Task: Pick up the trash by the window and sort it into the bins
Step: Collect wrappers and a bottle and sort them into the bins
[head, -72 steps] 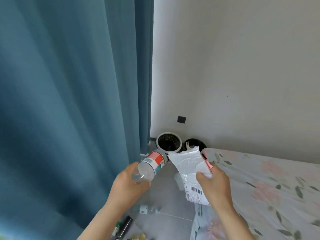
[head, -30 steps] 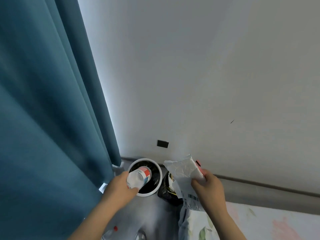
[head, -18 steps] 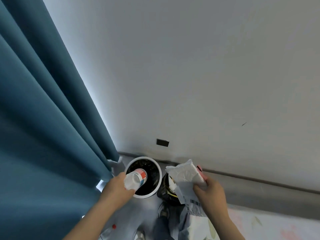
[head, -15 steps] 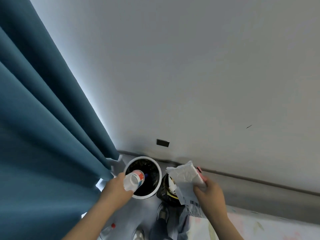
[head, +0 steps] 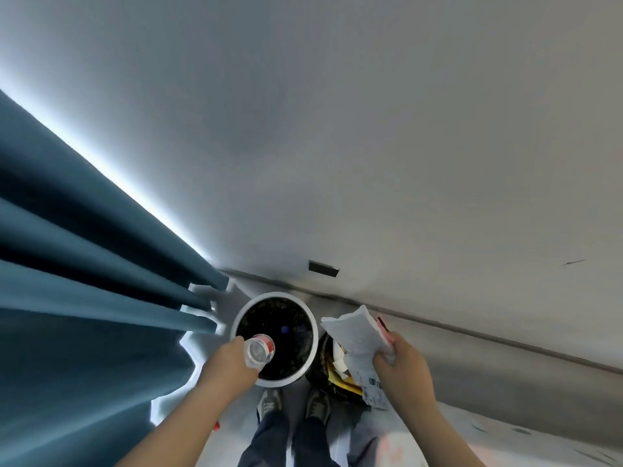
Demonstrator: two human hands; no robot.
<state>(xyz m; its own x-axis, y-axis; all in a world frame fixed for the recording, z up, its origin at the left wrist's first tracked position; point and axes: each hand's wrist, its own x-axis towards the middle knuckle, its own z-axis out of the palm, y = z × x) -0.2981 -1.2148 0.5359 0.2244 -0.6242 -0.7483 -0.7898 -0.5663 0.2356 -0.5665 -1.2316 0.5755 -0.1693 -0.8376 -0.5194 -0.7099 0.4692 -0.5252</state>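
Observation:
My left hand grips a clear plastic bottle with a red and white label, held neck-down over the mouth of the white-rimmed bin, which has a dark liner. My right hand holds a crumpled white plastic mailer bag with a barcode label and something pink behind it. The bag hangs above a black bin that holds yellow and white scraps.
A teal curtain hangs at the left, close to the white bin. The grey wall with a small black plate runs behind the bins. My feet stand just in front of the bins. A floral bedsheet lies at lower right.
The view has tilted down and closed in over the bins. My left hand has turned the bottle more upright over the white bin. My right hand still holds the bag by the black bin.

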